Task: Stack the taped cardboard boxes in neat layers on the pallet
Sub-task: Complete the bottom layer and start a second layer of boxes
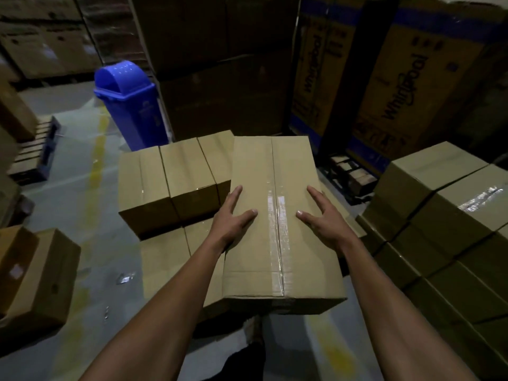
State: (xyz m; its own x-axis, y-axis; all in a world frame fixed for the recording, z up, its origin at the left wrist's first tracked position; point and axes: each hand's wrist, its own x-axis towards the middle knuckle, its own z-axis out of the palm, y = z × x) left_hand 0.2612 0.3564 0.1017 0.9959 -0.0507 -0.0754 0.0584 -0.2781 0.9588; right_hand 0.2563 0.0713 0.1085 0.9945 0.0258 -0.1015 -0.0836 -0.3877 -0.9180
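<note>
Now both hands' fingers (pixel 233 200) lie flat atop the taped box (pixel 277 243).

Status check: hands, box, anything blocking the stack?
Left hand and right hand flat on the taped box, fingers straight. Box at the stacked row's right end. Nothing in the way.
</note>
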